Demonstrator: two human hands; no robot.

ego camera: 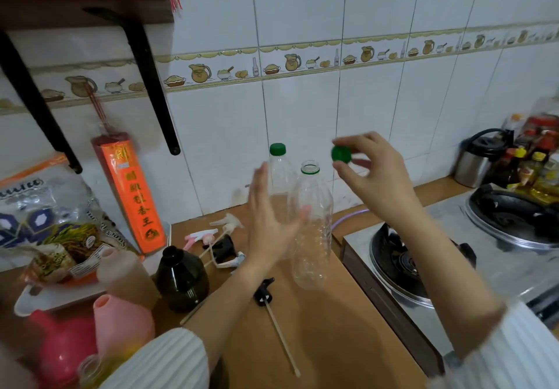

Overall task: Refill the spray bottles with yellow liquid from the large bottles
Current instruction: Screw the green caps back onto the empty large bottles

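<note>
At a kitchen counter (317,343) beside the gas stove (402,270), my right hand (372,174) pinches a green cap (341,154) between thumb and fingertips, held up and just to the right of the uncapped clear bottle (313,225) it evidently belongs to, so the neck stays open. My left hand (269,219) is spread flat, fingers straight and apart, alongside that bottle; motion blur makes it hard to say whether the palm actually touches the plastic, though the thumb tip seems to rest on it, likely to steady it. Both this bottle and the capped bottle (279,177) standing just behind it look empty, with no yellow liquid visible inside.

The spray heads (217,237) lie in a loose pile to the left of the bottles, and one black pump with its long dip tube (272,307) lies alone nearer to me, all off so the spray bottles can take liquid. Those stand open at lower left: a dark green bottle (181,279), a frosted brown bottle (127,273) and a pink bottle (121,325).
</note>
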